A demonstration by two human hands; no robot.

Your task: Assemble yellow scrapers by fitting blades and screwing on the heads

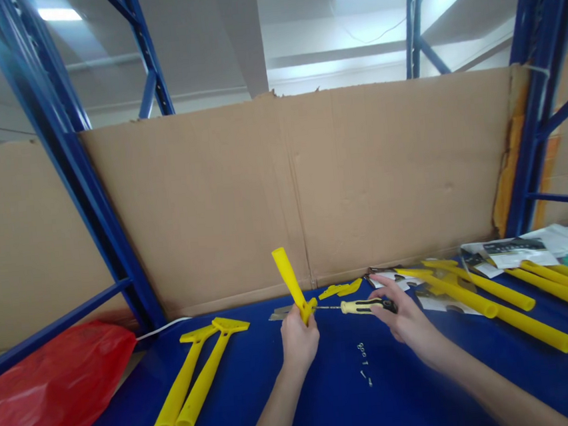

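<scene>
My left hand [300, 338] is closed round the head of a yellow scraper-like tool [287, 276], whose tubular handle points up; a flat metallic blade sticks out to the left. My right hand [401, 312] holds a screwdriver [361, 307] with a pale yellow and black handle, thumb and fingers at its rear end. The shaft runs left, and its tip meets the yellow head at my left hand. Several small screws and nuts [362, 354] lie on the blue table between my forearms. Behind the screwdriver are small yellow pieces [341, 289].
Two yellow T-shaped handles [202, 375] lie at the left. Several yellow handles [531, 326] and plastic packets [521, 252] are at the right. A red bag [64, 388] is at the far left. Cardboard [222, 199] and blue posts [530, 115] border the blue table [246, 394].
</scene>
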